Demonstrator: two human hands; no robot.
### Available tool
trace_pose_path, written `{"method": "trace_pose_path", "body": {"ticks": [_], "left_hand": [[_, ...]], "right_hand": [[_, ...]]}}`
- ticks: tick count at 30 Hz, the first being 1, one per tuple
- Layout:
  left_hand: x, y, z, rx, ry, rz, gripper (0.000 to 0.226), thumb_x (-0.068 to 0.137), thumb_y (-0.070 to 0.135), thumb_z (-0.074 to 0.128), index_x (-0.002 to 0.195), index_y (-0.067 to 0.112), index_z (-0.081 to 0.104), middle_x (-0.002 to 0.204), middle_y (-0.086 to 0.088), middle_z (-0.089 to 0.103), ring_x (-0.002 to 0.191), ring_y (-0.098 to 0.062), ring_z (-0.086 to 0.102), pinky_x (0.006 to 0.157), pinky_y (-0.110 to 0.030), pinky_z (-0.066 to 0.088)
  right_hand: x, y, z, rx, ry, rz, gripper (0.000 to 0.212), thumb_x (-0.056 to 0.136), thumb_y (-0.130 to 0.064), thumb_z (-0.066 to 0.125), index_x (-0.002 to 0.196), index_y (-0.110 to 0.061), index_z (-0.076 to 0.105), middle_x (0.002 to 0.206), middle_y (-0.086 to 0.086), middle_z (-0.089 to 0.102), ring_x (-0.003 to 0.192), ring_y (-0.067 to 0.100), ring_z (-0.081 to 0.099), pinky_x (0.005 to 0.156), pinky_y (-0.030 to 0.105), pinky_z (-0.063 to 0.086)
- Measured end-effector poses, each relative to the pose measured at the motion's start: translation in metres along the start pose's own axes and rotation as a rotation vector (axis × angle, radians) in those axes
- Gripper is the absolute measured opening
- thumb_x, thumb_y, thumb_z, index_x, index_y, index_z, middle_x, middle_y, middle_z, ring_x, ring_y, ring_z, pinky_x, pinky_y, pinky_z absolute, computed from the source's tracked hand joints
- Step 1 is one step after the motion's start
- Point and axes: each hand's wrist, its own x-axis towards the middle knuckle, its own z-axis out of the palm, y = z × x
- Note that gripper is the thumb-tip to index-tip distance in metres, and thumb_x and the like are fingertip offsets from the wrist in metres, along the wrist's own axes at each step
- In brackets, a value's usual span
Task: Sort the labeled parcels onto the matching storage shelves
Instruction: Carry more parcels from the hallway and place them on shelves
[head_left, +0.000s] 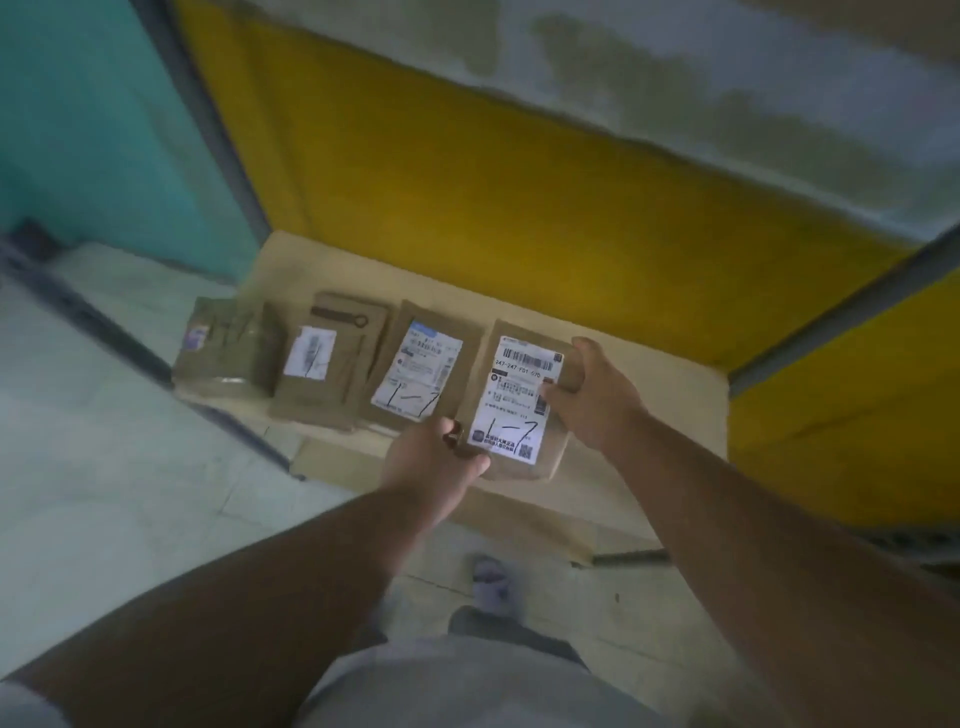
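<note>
Brown parcel (524, 400) gripped between both hands (592, 397).

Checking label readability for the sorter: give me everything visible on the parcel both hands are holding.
The parcel is a flat brown padded mailer, rightmost in a row of four on a pale shelf board. Its white shipping label faces up, with a barcode at the top, small print, a QR code and a large handwritten "1-7". It lies roughly flat, its near end past the board's front edge. The left hand grips its near left corner; the right hand holds its right edge. Its left edge meets the neighbouring parcel, also marked "1-7".
</note>
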Motion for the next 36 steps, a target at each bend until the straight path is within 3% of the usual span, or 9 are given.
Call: {"method": "trace_pose_path", "body": {"ticks": [2, 6, 11, 13, 16, 19, 22, 26, 36], "left_hand": [[-0.001, 0.001, 0.015, -0.049, 0.113, -0.064, 0.024, 0.081, 0.034, 0.078, 0.090, 0.032, 0.056, 0.082, 0.014, 0.067, 0.078, -0.013, 0.069, 0.077, -0.035, 0.059], [0.002, 0.002, 0.040, -0.105, 0.269, -0.180, 0.043, 0.080, 0.037, 0.077, 0.119, 0.023, 0.066, 0.102, 0.004, 0.073, 0.090, -0.014, 0.066, 0.078, -0.026, 0.053], [0.004, 0.002, 0.060, -0.164, 0.368, -0.248, 0.039, 0.083, 0.035, 0.076, 0.119, 0.022, 0.065, 0.097, 0.006, 0.071, 0.089, -0.014, 0.067, 0.080, -0.032, 0.058], [0.003, 0.001, 0.064, -0.181, 0.395, -0.258, 0.037, 0.086, 0.034, 0.073, 0.119, 0.021, 0.065, 0.091, 0.010, 0.067, 0.082, -0.009, 0.064, 0.071, -0.029, 0.057], [0.001, -0.001, 0.064, -0.143, 0.408, -0.223, 0.032, 0.088, 0.030, 0.073, 0.117, 0.019, 0.065, 0.094, 0.011, 0.068, 0.078, -0.004, 0.059, 0.066, -0.022, 0.052], [-0.012, -0.002, 0.056, -0.109, 0.379, -0.155, 0.035, 0.088, 0.031, 0.073, 0.119, 0.021, 0.063, 0.100, 0.011, 0.064, 0.081, -0.001, 0.058, 0.070, -0.021, 0.051], [-0.032, -0.013, 0.038, -0.043, 0.346, -0.039, 0.045, 0.085, 0.039, 0.074, 0.124, 0.022, 0.060, 0.115, 0.006, 0.061, 0.095, -0.009, 0.062, 0.082, -0.030, 0.057], [-0.075, -0.049, -0.010, -0.014, 0.339, 0.019, 0.045, 0.084, 0.038, 0.074, 0.124, 0.026, 0.059, 0.119, 0.006, 0.059, 0.098, -0.010, 0.061, 0.086, -0.035, 0.055], [-0.219, -0.251, -0.192, 0.003, 0.633, -0.221, 0.046, 0.082, 0.034, 0.079, 0.123, 0.024, 0.061, 0.115, 0.005, 0.060, 0.085, -0.009, 0.058, 0.074, -0.021, 0.041]], "right_hand": [[0.014, 0.007, 0.003, 0.042, -0.031, -0.045, 0.066, 0.090, -0.028, 0.070, 0.145, -0.029, 0.033, 0.124, 0.007, 0.064, 0.100, 0.028, 0.066, 0.080, 0.044, 0.058], [0.035, 0.018, 0.005, -0.045, -0.073, -0.095, 0.059, 0.090, -0.030, 0.070, 0.138, -0.024, 0.037, 0.120, 0.007, 0.066, 0.107, 0.034, 0.065, 0.086, 0.049, 0.057], [0.047, 0.025, 0.010, -0.167, -0.152, -0.155, 0.054, 0.091, -0.031, 0.068, 0.134, -0.018, 0.039, 0.124, 0.010, 0.064, 0.111, 0.033, 0.063, 0.090, 0.046, 0.055], [0.048, 0.026, 0.009, -0.195, -0.169, -0.182, 0.060, 0.091, -0.030, 0.067, 0.141, -0.018, 0.035, 0.128, 0.011, 0.062, 0.114, 0.034, 0.061, 0.091, 0.044, 0.054], [0.040, 0.026, 0.004, -0.284, -0.170, -0.236, 0.069, 0.092, -0.032, 0.065, 0.149, -0.018, 0.029, 0.135, 0.015, 0.053, 0.118, 0.034, 0.057, 0.091, 0.041, 0.050], [0.019, 0.023, -0.002, -0.360, -0.119, -0.301, 0.060, 0.092, -0.034, 0.064, 0.141, -0.016, 0.037, 0.131, 0.015, 0.049, 0.112, 0.031, 0.056, 0.090, 0.042, 0.051], [-0.018, 0.008, -0.003, -0.370, -0.076, -0.424, 0.059, 0.090, -0.039, 0.064, 0.141, -0.020, 0.040, 0.134, 0.008, 0.048, 0.114, 0.027, 0.055, 0.093, 0.040, 0.051], [-0.081, -0.043, 0.018, -0.331, -0.154, -0.651, 0.058, 0.093, -0.042, 0.060, 0.142, -0.020, 0.038, 0.139, 0.006, 0.044, 0.120, 0.026, 0.050, 0.093, 0.044, 0.049], [-0.254, -0.264, 0.173, -0.180, -0.307, -1.076, 0.052, 0.092, -0.041, 0.062, 0.138, -0.022, 0.045, 0.135, 0.000, 0.048, 0.119, 0.016, 0.051, 0.086, 0.025, 0.038]]}}
